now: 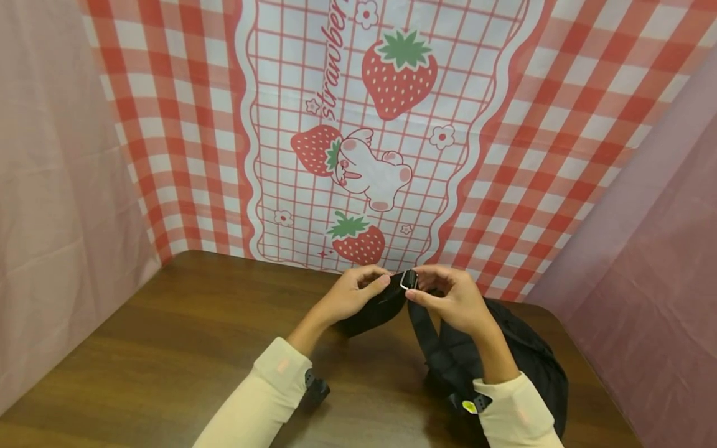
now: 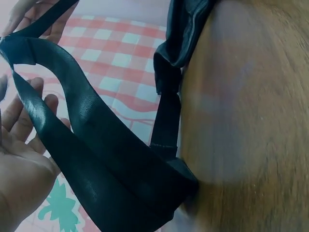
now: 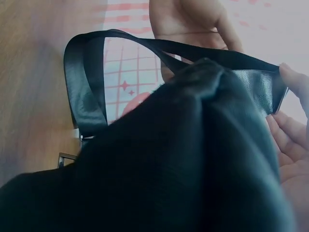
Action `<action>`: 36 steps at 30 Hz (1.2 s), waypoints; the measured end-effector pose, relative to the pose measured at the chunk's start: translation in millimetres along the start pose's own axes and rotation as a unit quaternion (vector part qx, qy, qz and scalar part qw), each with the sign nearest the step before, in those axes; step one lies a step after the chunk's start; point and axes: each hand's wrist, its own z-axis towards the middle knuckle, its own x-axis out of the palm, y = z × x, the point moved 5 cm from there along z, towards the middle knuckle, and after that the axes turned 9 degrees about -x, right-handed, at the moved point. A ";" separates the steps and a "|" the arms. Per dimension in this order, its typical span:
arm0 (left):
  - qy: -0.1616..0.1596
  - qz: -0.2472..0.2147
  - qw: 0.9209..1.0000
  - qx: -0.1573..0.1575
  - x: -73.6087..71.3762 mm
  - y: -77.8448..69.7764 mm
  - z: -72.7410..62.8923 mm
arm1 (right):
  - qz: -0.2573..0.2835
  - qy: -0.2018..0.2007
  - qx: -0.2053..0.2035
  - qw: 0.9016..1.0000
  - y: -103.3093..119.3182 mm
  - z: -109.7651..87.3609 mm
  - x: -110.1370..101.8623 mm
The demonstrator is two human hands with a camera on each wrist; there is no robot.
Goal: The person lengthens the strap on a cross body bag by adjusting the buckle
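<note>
A black bag (image 1: pixel 529 354) lies on the right part of the table, with a long black webbing strap (image 1: pixel 372 316) running up from it in loops. My right hand (image 1: pixel 458 302) pinches a silver metal strap buckle (image 1: pixel 404 281) between thumb and fingers. Just left of it, my left hand (image 1: pixel 348 295) holds the strap, thumb on the near side and fingers behind. In the left wrist view, the strap (image 2: pixel 91 116) hangs in a broad loop past the left fingers (image 2: pixel 21 121). Dark bag fabric (image 3: pixel 159 159) covers much of the right wrist view.
The brown wooden table (image 1: pixel 140 348) ends at a red-and-white checked cloth (image 1: pixel 196 143) printed with strawberries. Pinkish curtains (image 1: pixel 655 249) hang at both sides. Another metal buckle (image 3: pixel 66 159) shows beside the bag in the right wrist view.
</note>
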 end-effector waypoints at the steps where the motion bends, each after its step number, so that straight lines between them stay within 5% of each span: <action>1: -0.001 -0.011 1.000 -0.005 -0.4 0.5 0.0 | 0.002 0.001 -0.003 1.000 0.3 0.0 0.6; 16: 0.066 -0.127 0.990 0.007 1.6 0.8 -0.8 | 0.019 0.058 -0.030 0.998 4.1 -1.8 12.5; 24: 0.080 -0.212 0.974 0.019 1.1 2.4 -2.3 | 0.035 0.054 -0.028 0.998 4.3 -0.3 15.6; 36: 0.042 -0.136 0.990 -0.010 5.7 -4.2 -0.9 | 0.022 0.049 -0.038 0.998 6.3 0.3 17.2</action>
